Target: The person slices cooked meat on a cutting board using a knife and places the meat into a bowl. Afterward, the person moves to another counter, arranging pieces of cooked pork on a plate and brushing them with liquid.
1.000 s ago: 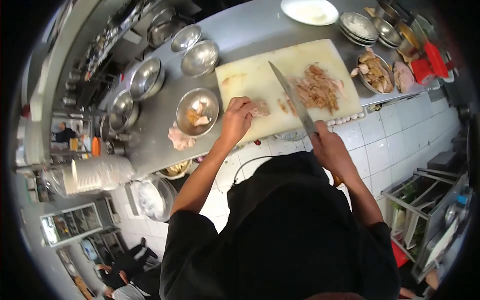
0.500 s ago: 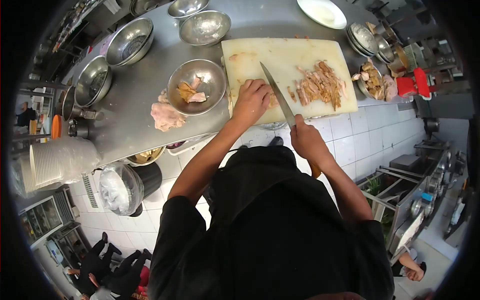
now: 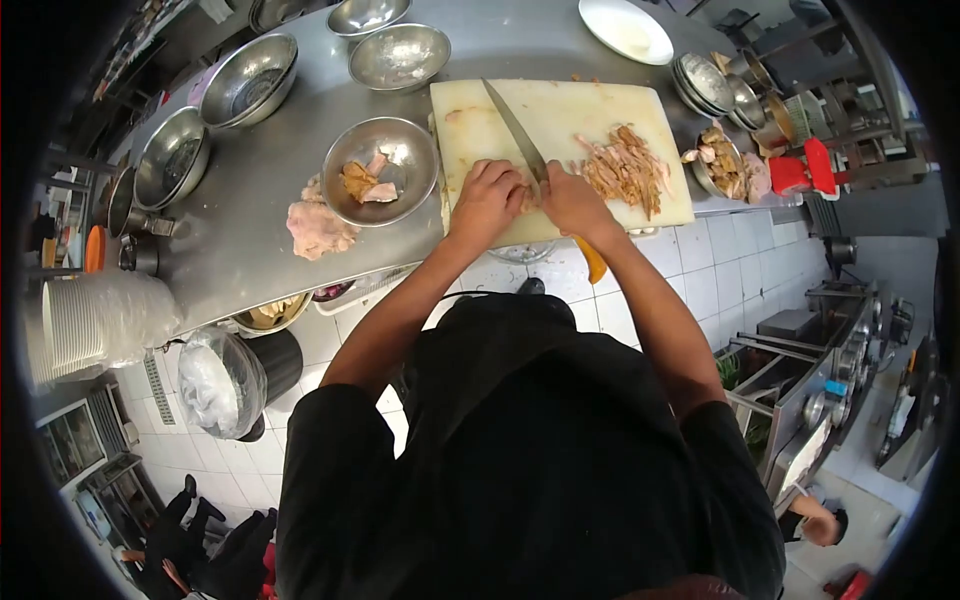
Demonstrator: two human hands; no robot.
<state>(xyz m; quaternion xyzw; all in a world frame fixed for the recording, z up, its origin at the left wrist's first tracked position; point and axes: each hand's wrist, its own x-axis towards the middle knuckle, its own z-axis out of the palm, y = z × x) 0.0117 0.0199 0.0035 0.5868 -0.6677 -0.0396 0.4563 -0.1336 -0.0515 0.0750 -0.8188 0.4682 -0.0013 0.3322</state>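
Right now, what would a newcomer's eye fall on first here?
Probably the long knife in the right hand, slanting over the pale cutting board. Next, the sliced meat heaped on the board's right side, then a bright red object further right.

No lettering, label, brand, number or sign can be read in the head camera's view. Any marks toward its blurred edges are too small to make out.
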